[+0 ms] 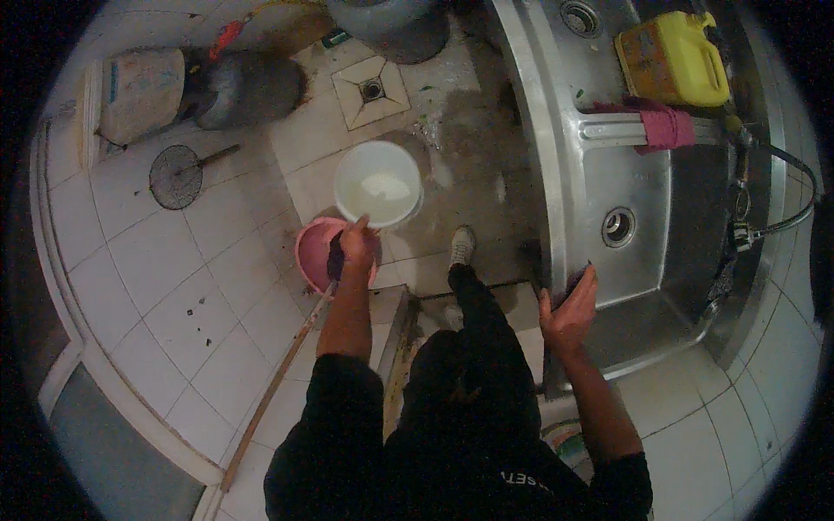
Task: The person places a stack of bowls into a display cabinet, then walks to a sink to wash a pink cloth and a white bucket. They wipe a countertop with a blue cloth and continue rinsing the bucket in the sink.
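My left hand (355, 244) is over the pink bucket (311, 244), its fingertips at the near rim of a white bucket (345, 176). Pale liquid (384, 189) lies inside the white bucket. Beside my left hand is a dark item (335, 257); I cannot tell whether the hand grips it, the bucket rim or neither. On the right, my right hand (570, 312) clasps the front edge of the stainless steel sink (554, 215), thumb outside and fingers over the basin side. A small dark patch (575, 280) shows between thumb and fingers, too unclear to name.
A wooden pole (280, 378) slants up to the pink bucket. A wire-mesh skimmer (176, 177) leans or lies at left. Beyond are a floor drain (371, 90) and a grey barrel (404, 32). A yellow jerrycan (684, 58), pink cloth (670, 127) and hose tap (743, 236) are at the sink.
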Available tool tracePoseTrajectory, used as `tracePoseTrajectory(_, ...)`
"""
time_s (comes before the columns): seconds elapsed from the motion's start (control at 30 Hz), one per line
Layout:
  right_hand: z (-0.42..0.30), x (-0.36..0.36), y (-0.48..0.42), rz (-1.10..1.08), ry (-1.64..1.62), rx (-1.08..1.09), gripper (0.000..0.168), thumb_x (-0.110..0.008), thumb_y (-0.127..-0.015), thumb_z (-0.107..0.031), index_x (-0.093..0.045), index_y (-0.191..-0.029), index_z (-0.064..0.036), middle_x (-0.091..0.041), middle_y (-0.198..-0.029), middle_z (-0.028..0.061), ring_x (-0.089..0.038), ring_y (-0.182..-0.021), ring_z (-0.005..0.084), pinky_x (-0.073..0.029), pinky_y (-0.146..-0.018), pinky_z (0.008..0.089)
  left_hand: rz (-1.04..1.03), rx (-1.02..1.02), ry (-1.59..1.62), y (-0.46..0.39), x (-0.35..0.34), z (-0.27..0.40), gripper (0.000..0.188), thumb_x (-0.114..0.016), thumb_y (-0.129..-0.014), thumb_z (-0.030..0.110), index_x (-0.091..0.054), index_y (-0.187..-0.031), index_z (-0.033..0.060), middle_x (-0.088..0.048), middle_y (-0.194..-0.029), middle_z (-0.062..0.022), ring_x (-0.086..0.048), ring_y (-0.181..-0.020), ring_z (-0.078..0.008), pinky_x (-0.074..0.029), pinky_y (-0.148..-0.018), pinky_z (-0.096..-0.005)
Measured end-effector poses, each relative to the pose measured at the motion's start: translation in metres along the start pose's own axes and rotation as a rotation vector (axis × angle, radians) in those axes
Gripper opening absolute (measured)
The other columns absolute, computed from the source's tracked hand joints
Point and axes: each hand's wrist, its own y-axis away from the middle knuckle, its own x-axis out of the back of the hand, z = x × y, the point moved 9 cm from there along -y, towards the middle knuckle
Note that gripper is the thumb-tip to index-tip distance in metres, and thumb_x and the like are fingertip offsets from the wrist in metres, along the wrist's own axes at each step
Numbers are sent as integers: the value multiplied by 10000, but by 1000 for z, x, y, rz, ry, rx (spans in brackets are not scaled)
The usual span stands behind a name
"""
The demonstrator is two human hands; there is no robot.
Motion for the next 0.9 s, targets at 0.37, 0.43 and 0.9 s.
tracePoseTrajectory(0.37,-2,6,-3,-34,-17,-66,904,-722,-813,-281,-235,-1464,114,-423,-1353,335,-471,-1192,505,-393,-1027,518,393,56,-1016,40,132,45,443,-817,-743,336,-698,-887,-66,-703,-838,-186,-679,-739,-255,-532,-634,-407)
tracePoseTrajectory(0.43,-4,9,-5,-37,-31,-70,901,-722,-814,-283,-237,-1464,110,-420,-1362,335,-464,-1202,508,-387,-1034,522,428,-40,-1095,-5,126,23,578,-848,-662,420,-697,-901,-83,-715,-913,-229,-707,-837,-326,-549,-743,-434)
tracePoseTrajectory(0.9,0,1,-1,3,-38,-37,941,-755,-775,-253,-237,-1477,100,-405,-1409,328,-440,-1252,495,-364,-1061,517,181,-61,-983,-27,-200,42,576,-864,-647,436,-714,-953,-28,-721,-1025,-220,-703,-959,-350,-549,-864,-427)
